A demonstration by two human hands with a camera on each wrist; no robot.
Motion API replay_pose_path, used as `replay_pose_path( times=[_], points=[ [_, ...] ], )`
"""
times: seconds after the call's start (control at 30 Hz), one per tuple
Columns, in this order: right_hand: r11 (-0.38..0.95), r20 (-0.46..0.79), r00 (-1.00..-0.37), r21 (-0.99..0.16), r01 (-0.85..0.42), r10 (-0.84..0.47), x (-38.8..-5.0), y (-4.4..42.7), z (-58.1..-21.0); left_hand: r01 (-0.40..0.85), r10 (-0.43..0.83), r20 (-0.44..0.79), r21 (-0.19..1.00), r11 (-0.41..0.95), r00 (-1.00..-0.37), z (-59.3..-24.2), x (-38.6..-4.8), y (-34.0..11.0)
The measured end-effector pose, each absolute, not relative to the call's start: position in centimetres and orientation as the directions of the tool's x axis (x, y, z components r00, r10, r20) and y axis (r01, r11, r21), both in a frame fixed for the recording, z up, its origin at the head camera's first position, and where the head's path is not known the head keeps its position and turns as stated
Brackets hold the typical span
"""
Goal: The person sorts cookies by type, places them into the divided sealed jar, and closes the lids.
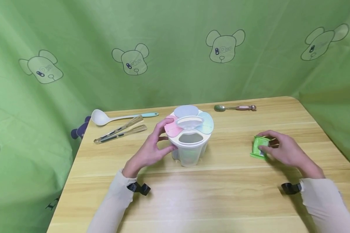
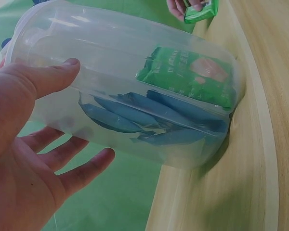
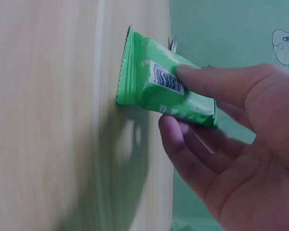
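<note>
My left hand (image 1: 151, 147) holds the left side of a clear, divided storage container (image 1: 189, 155) that stands upright on the table. Its top carries pink, grey-blue and pale blue lids, while the front compartment lies uncovered with its white flap (image 1: 190, 122) raised. Through the wall, the left wrist view shows a green packet (image 2: 183, 72) in one compartment and several blue packets (image 2: 168, 115) in another. Off to the right, my right hand (image 1: 284, 150) pinches a small green snack packet (image 3: 154, 77) between thumb and fingers. A barcode faces the right wrist camera, and the packet appears slightly above the table.
Behind the left hand lie a white ladle (image 1: 100, 117) with a light blue handle and a pair of metal tongs (image 1: 119, 132). A spoon (image 1: 236, 107) with a brown handle lies near the back edge. A green curtain (image 1: 175, 64) hangs behind the wooden table (image 1: 210, 200).
</note>
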State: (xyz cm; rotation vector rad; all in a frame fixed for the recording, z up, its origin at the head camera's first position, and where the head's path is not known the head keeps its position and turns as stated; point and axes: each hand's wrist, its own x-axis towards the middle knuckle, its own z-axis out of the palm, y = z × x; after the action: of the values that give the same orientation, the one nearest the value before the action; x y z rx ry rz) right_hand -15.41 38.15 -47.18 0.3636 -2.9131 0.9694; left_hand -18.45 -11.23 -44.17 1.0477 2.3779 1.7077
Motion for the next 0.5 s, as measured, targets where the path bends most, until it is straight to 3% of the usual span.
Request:
replay_pose_path(
  times=[0.5],
  points=[
    [0.729, 0.228, -0.962, -0.631, -0.266, -0.153, -15.3, 35.0, -44.8, 0.498, 0.53, 0.344, 0.849, 0.177, -0.775, -44.1, -18.4, -11.2]
  ],
)
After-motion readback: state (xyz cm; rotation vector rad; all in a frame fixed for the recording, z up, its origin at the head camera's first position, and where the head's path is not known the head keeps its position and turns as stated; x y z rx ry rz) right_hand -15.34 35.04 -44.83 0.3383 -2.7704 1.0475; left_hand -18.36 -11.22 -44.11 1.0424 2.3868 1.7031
